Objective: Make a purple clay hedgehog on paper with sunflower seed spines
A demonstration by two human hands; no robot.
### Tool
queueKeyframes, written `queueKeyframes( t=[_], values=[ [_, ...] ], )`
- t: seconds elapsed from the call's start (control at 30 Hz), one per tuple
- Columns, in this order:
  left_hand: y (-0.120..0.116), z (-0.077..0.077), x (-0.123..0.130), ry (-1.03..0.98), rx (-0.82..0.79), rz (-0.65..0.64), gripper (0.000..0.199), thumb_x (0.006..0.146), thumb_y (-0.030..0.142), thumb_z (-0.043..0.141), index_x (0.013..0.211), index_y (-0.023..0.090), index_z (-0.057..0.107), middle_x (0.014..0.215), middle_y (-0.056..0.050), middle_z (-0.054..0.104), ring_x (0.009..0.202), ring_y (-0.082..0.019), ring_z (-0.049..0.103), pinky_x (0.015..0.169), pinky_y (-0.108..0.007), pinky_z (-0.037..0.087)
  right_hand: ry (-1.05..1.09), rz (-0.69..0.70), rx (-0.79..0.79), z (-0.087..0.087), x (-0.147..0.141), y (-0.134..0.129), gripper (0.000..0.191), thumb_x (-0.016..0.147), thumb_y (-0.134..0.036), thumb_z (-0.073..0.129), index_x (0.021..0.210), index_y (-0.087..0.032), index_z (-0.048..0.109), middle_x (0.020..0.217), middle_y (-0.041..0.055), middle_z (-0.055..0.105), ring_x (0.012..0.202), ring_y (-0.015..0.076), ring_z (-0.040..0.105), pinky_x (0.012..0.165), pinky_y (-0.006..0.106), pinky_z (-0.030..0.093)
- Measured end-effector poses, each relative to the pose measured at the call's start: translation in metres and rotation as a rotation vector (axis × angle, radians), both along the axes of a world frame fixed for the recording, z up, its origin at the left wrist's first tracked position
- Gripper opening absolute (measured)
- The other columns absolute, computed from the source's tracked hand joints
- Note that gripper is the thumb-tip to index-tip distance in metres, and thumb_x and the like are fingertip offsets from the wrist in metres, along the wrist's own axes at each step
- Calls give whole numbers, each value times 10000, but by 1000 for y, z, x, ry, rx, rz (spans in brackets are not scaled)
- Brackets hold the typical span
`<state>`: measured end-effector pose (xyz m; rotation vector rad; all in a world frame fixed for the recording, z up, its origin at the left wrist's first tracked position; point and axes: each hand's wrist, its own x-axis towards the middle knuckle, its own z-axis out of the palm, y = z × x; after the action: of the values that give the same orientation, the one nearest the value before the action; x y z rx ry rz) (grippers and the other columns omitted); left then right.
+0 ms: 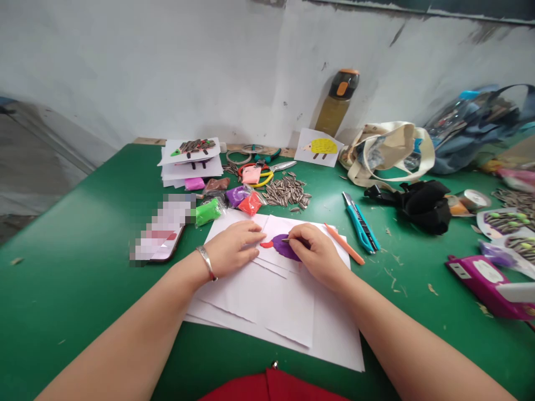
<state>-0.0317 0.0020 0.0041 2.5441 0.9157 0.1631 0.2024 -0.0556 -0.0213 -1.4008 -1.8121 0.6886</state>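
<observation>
My left hand (234, 249) lies flat with its fingers stretched over the left side of the white paper (292, 303). In my right hand (316, 252), thumb and finger pinch a sunflower seed (286, 240) over a purple clay shape (282, 248), partly hidden by the hand. A small red clay piece (266, 244) joins the purple shape on its left. An orange pen-like tool (344, 243) rests on the paper's right edge, beside my right hand. Beyond the paper lies a pile of sunflower seeds (288, 192).
Clay packets, green (208, 211) and red (251, 204), lie behind the paper near yellow-handled scissors (267, 177). A phone (163, 231) is at left, a teal utility knife (360, 224) at right. Against the wall stand a bottle (337, 103) and a hedgehog picture (319, 147); a cloth bag (390, 153) sits nearby.
</observation>
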Motion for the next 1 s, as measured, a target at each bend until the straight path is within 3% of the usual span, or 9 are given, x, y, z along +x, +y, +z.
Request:
queueKeyframes(
  t=[0.17,0.37,0.53,0.7,0.83,1.0],
  values=[
    [0,0,1,16,-35,-3,313,897,241,552,1166,224,711,1331,-109,557,1250,-266,516,1084,-398,400,-2,3,-4,-1,1,0,152,848,-100,511,776,-215,579,832,12,624,812,174,556,755,322,432],
    [-1,1,2,-34,-26,-3,340,878,231,571,1199,176,671,1246,-113,600,1184,-257,550,1044,-376,433,7,-3,11,-3,1,-1,147,843,-93,522,788,-215,582,833,4,622,813,165,558,757,310,430],
    [-2,-2,1,6,-14,-33,330,846,238,615,1165,196,686,1325,-116,545,1246,-288,499,1079,-408,398,-12,-12,3,-2,0,-1,146,850,-99,520,788,-214,587,829,5,619,812,165,556,753,309,430],
    [-3,-2,2,-24,-19,-23,463,823,218,625,1281,161,596,1277,-123,561,1210,-270,512,1065,-391,404,-23,-17,-3,1,-1,-1,148,852,-93,524,798,-211,595,835,10,632,815,166,563,757,308,438],
    [-5,0,4,2,21,-32,377,816,209,622,1190,168,641,1236,-116,567,1187,-273,513,1058,-391,400,-160,30,-19,12,-1,-2,184,856,-75,531,750,-209,598,795,4,639,793,167,562,739,307,431],
    [-6,2,5,13,39,-42,329,810,217,631,1135,175,659,1185,-110,583,1142,-273,526,1028,-410,417,-370,163,82,22,-10,-2,199,895,-104,536,813,-209,683,886,36,678,870,189,576,802,335,429]
  ],
)
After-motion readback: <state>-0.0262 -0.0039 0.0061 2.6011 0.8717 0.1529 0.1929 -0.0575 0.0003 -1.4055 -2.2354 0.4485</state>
